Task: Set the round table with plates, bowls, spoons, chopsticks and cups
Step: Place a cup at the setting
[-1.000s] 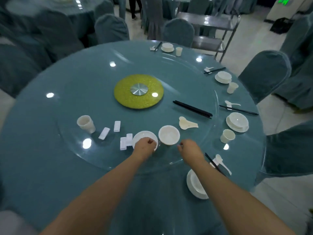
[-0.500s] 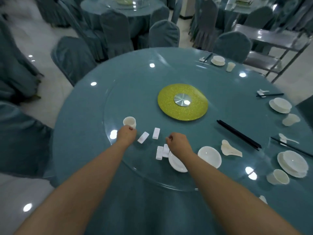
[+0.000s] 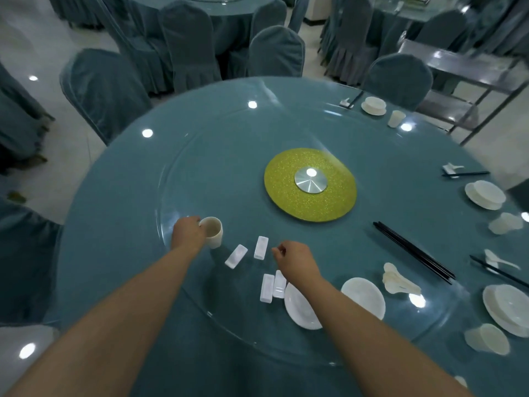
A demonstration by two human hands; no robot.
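Cups are counted at four: one white cup on the glass turntable is gripped at its near side by the left hand, and three more stand at the finished settings along the right and far edge of the round table. Four white chopstick rests are seen on the glass, two apart and two side by side. The right hand is held above the glass beside the rests, fingers curled, nothing pinched. A plate is partly covered by the right forearm; a bowl, stacked spoons and a bundle of black chopsticks lie to the right. Covered chairs ring the table.
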